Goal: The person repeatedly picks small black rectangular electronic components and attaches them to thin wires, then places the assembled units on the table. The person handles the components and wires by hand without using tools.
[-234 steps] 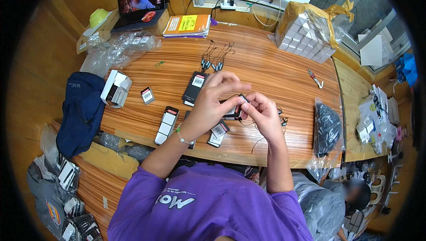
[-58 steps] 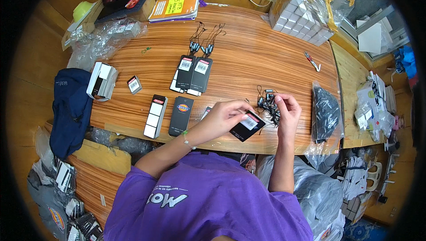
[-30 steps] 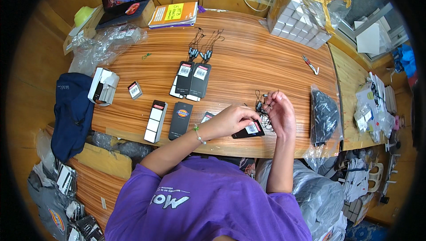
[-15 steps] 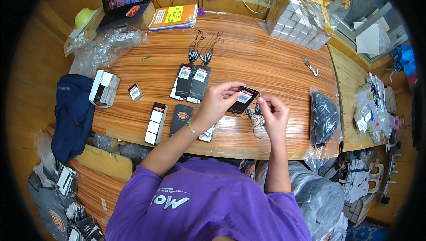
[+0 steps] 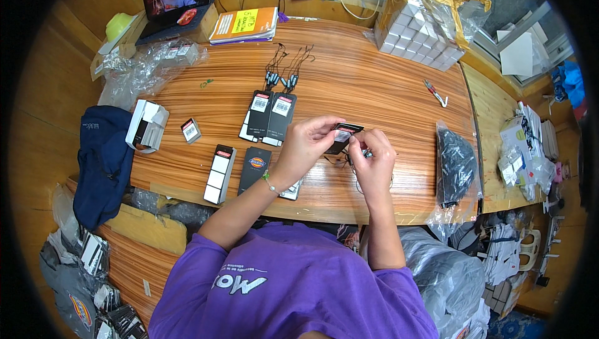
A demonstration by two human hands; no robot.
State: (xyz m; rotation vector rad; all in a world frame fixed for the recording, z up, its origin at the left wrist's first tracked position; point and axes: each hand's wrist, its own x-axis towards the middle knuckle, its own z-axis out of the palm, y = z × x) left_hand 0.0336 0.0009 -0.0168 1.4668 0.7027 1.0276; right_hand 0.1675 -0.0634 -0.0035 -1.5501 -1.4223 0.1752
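Pinched in my left hand (image 5: 306, 145) is a small stack of black hang tags (image 5: 341, 137), the top one bearing a white barcode label and a red strip. At their right edge my right hand (image 5: 373, 163) is closed, thumb and forefinger together, on dark cord whose loops show beside the fingers. More dark strings (image 5: 337, 162) hang under the tags. Left of my left hand lie strung black hang tags (image 5: 281, 114) in two overlapping piles, their cords (image 5: 290, 67) pointing away. Nearer lies a dark tag with a round logo (image 5: 256, 163), partly covered by my wrist.
Left on the table are a tall stack of labelled tags (image 5: 218, 174), a small card stack (image 5: 190, 130) and a white open box (image 5: 147, 127). Snips (image 5: 436, 93) and a bagged black bundle (image 5: 455, 165) lie right. Bagged white boxes (image 5: 422, 33), notebooks (image 5: 243, 25) and a laptop (image 5: 175, 2) stand behind.
The tags have tilted to a flatter angle in my left hand. My right hand has moved slightly left, its fingers now against the tags' right edge.
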